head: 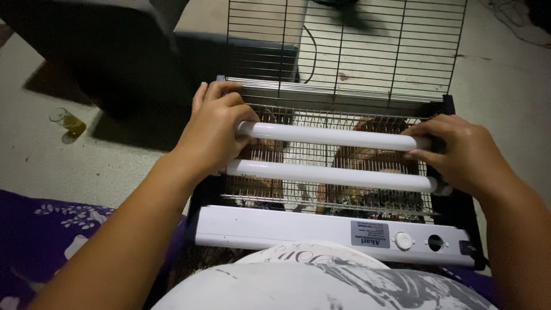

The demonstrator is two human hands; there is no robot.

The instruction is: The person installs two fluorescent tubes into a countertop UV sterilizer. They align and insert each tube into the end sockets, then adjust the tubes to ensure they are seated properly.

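A black-framed device with a wire grid (344, 155) lies on the floor in front of me, with a white housing (321, 229) along its near edge. Two white tube lamps run across it side by side. My left hand (215, 135) grips the left end of the upper tube (327, 136). My right hand (465, 152) holds that tube's right end, fingers curled over it. The lower tube (333, 175) lies just below, touching both hands' undersides. A hinged wire guard (344, 51) stands raised behind the tubes.
A small glass jar (68, 121) with yellowish liquid lies on the pale floor at left. A dark bulky object (109, 51) sits at the back left. Purple floral cloth (51, 229) covers my lap, and a white patterned shirt (321, 281) fills the bottom.
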